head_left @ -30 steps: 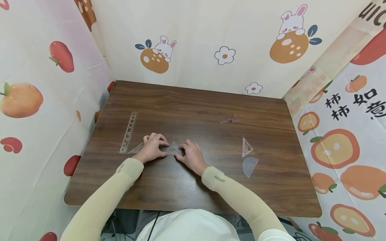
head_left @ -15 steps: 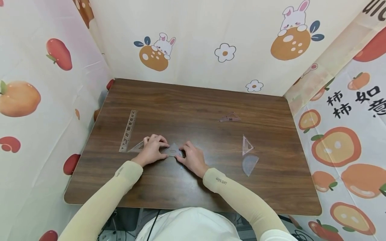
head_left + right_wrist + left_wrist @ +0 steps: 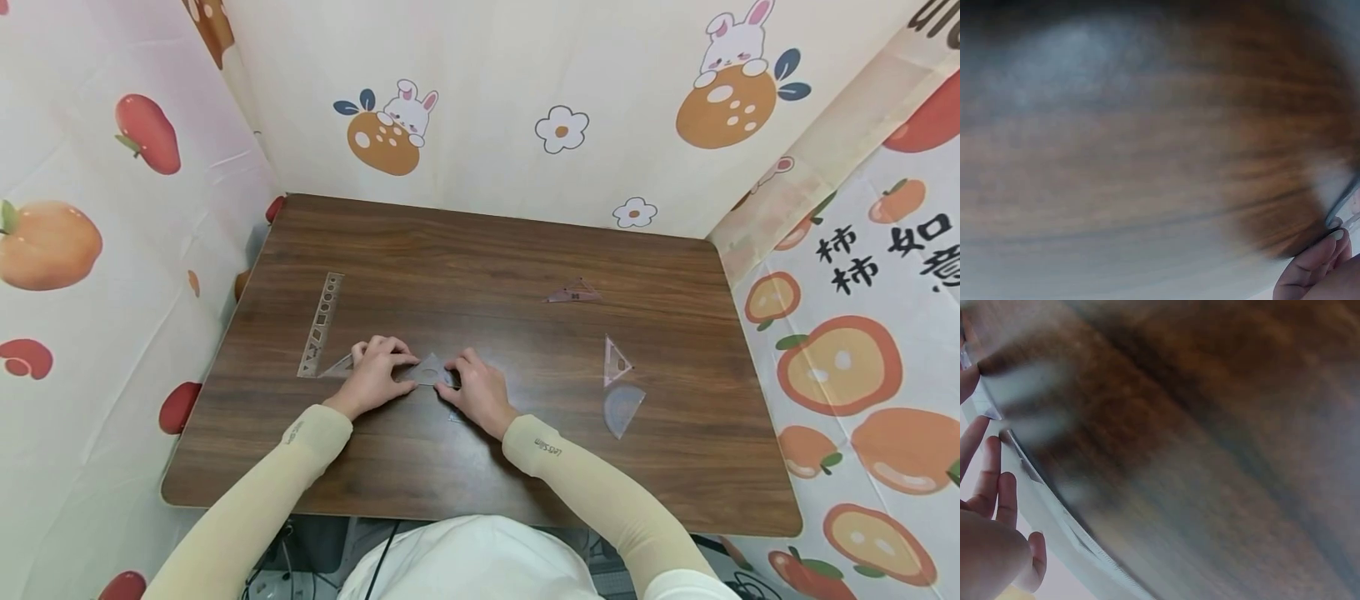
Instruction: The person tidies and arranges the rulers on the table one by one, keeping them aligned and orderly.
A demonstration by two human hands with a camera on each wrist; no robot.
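Observation:
Between my hands, on the wooden table (image 3: 487, 467), is a clear plastic set square (image 3: 429, 371) with its point facing away. My left hand (image 3: 377, 375) pinches its left corner between thumb and fingers. Thumb and fingertips of my right hand (image 3: 480, 393) pinch the right corner; in the right wrist view the fingertips (image 3: 1337, 236) meet at that corner. Behind my left hand lies a second clear set square (image 3: 339, 367), partly hidden. The left wrist view shows left fingers (image 3: 988, 475) near the first set square's corner (image 3: 985, 403).
A clear stencil ruler (image 3: 321, 327) lies at the left. To the right are a pinkish set square (image 3: 575, 293) farther back, another small set square (image 3: 616, 364) and a clear protractor (image 3: 622, 410) close below it. Patterned cloth (image 3: 480, 100) hangs around the table.
The hands and the set square between them stay nearly in place. The head view has shifted slightly; the objects at the sides lie as before.

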